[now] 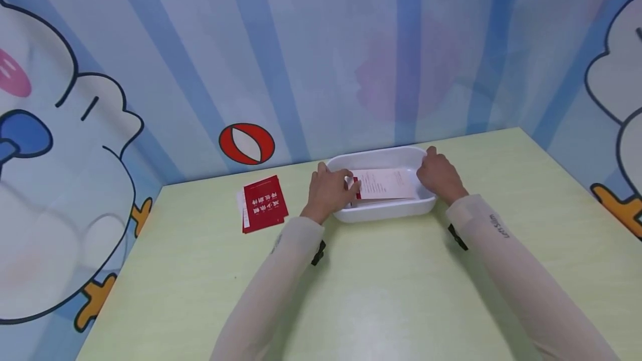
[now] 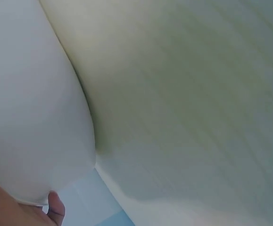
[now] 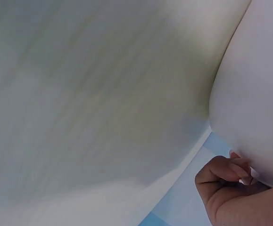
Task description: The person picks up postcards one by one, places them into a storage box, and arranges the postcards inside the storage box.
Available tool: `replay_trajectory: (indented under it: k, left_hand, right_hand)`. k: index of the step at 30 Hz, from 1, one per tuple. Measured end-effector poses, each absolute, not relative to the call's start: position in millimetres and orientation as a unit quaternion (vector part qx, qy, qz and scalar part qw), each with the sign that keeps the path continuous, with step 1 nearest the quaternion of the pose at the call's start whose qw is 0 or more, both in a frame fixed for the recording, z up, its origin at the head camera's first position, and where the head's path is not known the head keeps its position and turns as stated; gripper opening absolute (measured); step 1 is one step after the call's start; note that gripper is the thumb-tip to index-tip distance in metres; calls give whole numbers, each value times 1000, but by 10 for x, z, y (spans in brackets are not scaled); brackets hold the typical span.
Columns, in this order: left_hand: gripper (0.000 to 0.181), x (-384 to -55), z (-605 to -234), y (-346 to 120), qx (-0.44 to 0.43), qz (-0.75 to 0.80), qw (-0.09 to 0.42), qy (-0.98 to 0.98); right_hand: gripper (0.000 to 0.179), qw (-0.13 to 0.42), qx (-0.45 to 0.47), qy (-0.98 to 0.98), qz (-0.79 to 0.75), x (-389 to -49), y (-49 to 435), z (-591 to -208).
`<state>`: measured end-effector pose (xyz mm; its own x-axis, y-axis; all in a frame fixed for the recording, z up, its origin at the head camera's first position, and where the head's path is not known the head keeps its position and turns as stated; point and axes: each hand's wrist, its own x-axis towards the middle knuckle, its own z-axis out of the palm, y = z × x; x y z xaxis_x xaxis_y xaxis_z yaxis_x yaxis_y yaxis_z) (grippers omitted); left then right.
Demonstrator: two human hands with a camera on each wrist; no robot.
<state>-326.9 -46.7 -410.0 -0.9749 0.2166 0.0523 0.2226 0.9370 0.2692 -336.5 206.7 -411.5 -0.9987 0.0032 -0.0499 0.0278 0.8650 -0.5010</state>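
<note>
A white oblong plastic basin stands near the back edge of the table, with printed cards lying inside it. At its left end my left hand grips the rim, thumb and index finger reaching inward over the cards' left edge. My right hand holds the right end, its fingers curled over the rim. The left wrist view shows the basin's outer wall and a fingertip at the rim. Curled right fingers meet the basin wall in the right wrist view.
Left of the basin, a small stack of red cards with white lettering lies on the pale green table, a white one showing beneath. A blue striped backdrop with cartoon figures rises directly behind the table.
</note>
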Motion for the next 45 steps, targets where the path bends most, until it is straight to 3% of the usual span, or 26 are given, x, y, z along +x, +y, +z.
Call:
replay_trajectory:
  k: [23, 34, 45]
  left_hand:
    - [38, -3248, -4064, -366, -122, -137, 11, -983]
    - [35, -3225, -4054, -428, -142, -91, 72, -983]
    - [35, -3228, -4000, -475, -138, -82, 85, -983]
  right_hand:
    - [51, 35, 18, 968, -247, -3232, 2163, -4019]
    - [51, 42, 20, 968, -247, -3206, 2131, -4025]
    - [49, 51, 23, 971, -232, -3230, 2079, -4003]
